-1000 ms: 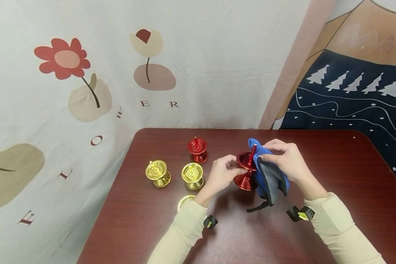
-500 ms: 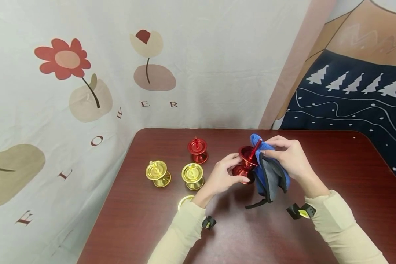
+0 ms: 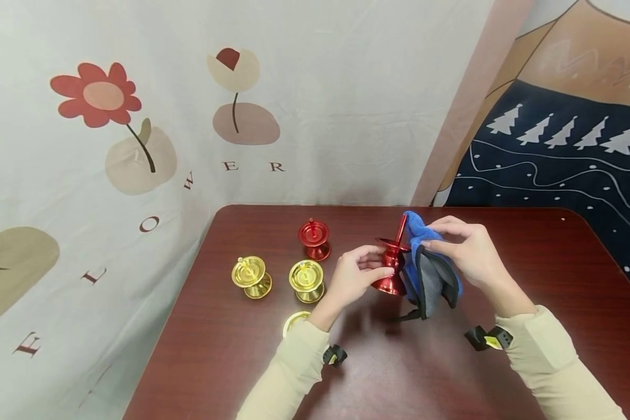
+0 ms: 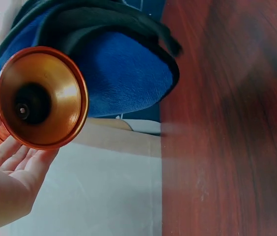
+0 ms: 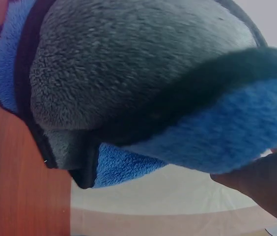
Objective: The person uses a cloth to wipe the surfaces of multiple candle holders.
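My left hand (image 3: 354,277) grips a shiny red candlestick (image 3: 391,283) with a tall spike, raised off the table and leaning slightly right. In the left wrist view its hollow base (image 4: 62,93) faces the camera, its inside looking golden, with the left fingers and thumb around the stem. My right hand (image 3: 467,254) pinches a blue and grey cloth (image 3: 427,280) with black edging against the candlestick's right side. In the right wrist view the cloth (image 5: 138,64) fills most of the frame and hides the candlestick; part of the right hand (image 5: 271,182) shows at the edge.
Left of my hands stand a smaller red candlestick (image 3: 315,236) and two gold ones, one farther left (image 3: 252,277) and one nearer (image 3: 307,280). Another gold piece (image 3: 294,321) is partly hidden by my left sleeve. Behind the brown table (image 3: 215,361) hangs a printed curtain (image 3: 336,105).
The candlestick has tipped so its dish is now seen nearly edge-on, after first rising and showing its dish. My right hand and the cloth have shifted slightly right.
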`<state>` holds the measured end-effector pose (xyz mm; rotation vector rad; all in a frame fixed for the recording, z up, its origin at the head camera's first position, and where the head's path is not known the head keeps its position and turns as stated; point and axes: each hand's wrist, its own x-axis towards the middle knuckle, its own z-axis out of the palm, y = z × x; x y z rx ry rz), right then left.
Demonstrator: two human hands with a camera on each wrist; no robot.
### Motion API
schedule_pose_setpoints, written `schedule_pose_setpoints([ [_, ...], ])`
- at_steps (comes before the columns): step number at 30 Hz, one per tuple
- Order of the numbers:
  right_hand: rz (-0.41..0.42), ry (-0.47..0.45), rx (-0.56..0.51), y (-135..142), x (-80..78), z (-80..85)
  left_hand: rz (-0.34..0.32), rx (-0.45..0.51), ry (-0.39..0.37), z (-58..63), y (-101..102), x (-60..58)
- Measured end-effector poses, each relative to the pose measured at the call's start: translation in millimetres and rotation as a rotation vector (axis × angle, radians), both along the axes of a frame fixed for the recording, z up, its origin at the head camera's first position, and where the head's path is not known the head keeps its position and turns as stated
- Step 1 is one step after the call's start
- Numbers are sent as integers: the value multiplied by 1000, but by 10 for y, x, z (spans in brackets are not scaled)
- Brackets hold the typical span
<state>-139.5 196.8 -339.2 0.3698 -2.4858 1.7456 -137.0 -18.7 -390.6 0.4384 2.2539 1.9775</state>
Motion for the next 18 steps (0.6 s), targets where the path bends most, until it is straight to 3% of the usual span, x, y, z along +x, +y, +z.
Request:
schedule_pose_setpoints([
  [10,3,-13,41,93,127,8,87,9,-38,109,-65,-61],
  [18,100,27,83,82,193,-36,147,32,-60,176,-48,-99],
])
